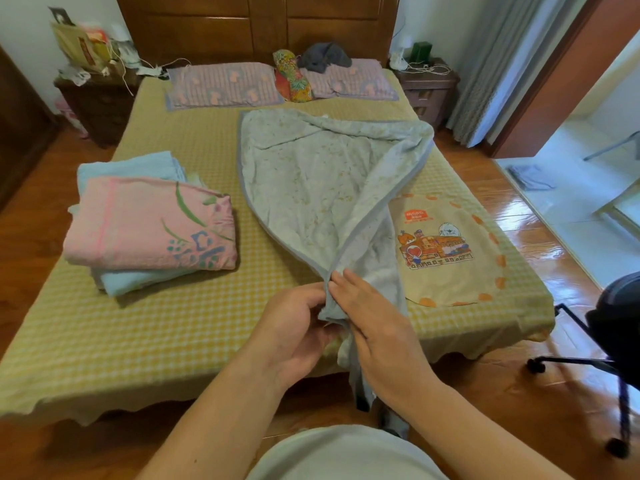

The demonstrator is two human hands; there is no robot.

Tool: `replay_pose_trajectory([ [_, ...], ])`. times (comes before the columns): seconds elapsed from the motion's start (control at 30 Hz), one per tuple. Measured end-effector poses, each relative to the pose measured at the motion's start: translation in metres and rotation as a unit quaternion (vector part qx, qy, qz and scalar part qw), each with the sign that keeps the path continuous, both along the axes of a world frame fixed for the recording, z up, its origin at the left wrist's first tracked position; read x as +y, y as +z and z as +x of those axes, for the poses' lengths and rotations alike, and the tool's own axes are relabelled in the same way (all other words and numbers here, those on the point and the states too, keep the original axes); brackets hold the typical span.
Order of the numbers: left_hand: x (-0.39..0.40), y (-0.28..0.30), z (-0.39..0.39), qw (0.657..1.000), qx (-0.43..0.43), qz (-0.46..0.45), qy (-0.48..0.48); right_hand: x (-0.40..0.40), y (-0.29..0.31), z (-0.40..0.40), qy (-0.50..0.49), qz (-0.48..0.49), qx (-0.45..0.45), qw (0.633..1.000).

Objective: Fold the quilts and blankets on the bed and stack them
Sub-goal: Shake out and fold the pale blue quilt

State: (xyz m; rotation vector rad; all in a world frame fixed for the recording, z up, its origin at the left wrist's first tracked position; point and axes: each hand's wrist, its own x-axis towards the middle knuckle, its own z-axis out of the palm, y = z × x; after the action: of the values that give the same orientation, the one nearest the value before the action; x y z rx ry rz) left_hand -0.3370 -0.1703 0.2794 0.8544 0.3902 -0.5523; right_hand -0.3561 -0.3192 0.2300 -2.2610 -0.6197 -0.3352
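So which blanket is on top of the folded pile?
The pink blanket with the green and blue flower design tops the pile; the light blue one lies beneath it, and the grey-blue quilt is unfolded.

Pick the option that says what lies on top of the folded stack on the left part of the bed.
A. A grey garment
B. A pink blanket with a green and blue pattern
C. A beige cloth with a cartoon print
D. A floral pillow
B: the pink blanket with green and blue motifs lies folded on top of a light blue blanket on the bed.

both hands (294, 327) (375, 318) pinching quilt (311, 181) corner, folded stack (149, 226)
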Motion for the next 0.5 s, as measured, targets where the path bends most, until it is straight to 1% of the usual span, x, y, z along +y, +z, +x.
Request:
replay_pose_trajectory([
  [0.1,-0.005,0.003,0.001,0.999,0.001,-0.033,0.009,0.001,0.000,-0.001,-0.003,-0.037,-0.002,0.999],
  [0.17,-0.009,0.007,0.004,0.999,-0.040,0.022,-0.010,0.006,0.000,-0.001,-0.011,-0.071,0.001,0.997],
  [0.2,-0.012,0.009,0.005,0.996,-0.063,0.058,-0.023,0.009,0.002,0.001,-0.012,-0.069,0.016,0.997],
  [0.23,-0.016,0.010,0.005,0.993,-0.084,0.079,-0.033,0.012,0.009,0.003,-0.005,-0.036,0.061,0.997],
  [0.27,-0.020,0.012,0.006,0.990,-0.100,0.092,-0.039,0.014,0.019,0.005,0.011,0.019,0.139,0.990],
  [0.3,-0.024,0.012,0.008,0.987,-0.114,0.106,-0.036,0.013,0.025,0.010,0.022,0.074,0.211,0.974],
  [0.33,-0.027,0.012,0.012,0.983,-0.129,0.129,-0.029,0.009,0.031,0.015,0.030,0.134,0.275,0.952],
  [0.37,-0.029,0.011,0.017,0.977,-0.144,0.159,-0.022,0.004,0.034,0.021,0.034,0.192,0.317,0.928],
  [0.4,-0.030,0.010,0.023,0.970,-0.158,0.186,-0.021,-0.002,0.037,0.027,0.047,0.256,0.344,0.902],
  [0.43,-0.031,0.012,0.032,0.963,-0.169,0.207,-0.026,-0.010,0.038,0.033,0.050,0.318,0.349,0.880],
  [0.5,-0.036,0.021,0.051,0.955,-0.172,0.238,-0.034,-0.030,0.036,0.047,0.010,0.447,0.339,0.828],
])
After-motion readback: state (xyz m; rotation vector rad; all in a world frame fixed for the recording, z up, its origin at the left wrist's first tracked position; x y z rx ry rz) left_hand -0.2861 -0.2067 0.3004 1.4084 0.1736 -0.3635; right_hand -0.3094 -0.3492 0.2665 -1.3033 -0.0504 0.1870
